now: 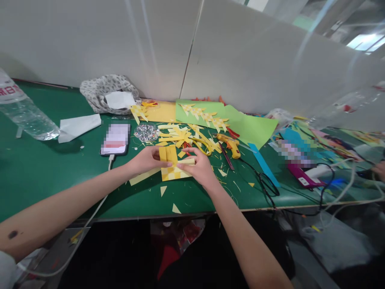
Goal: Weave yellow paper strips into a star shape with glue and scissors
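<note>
A woven yellow paper piece [170, 173], checkered along its lower part, is held between both hands above the green table. My left hand [150, 159] pinches its left side, the thumb lying across the front. On the right, my right hand [197, 164] grips the paper and a pale strip at its edge, fingers bent. A long pale yellow strip [144, 176] sticks out below my left hand. Behind the hands lies a pile of yellow paper strips [177, 133], with yellow-handled scissors [204, 146] partly among them.
A yellow glue gun [230, 145] lies right of the pile. Finished checkered pieces [206, 115] rest on green paper [252, 124]. A charging phone [116, 138], a dish of small beads [146, 133] and a water bottle [27, 112] are at left. A cable [264, 180] hangs at right.
</note>
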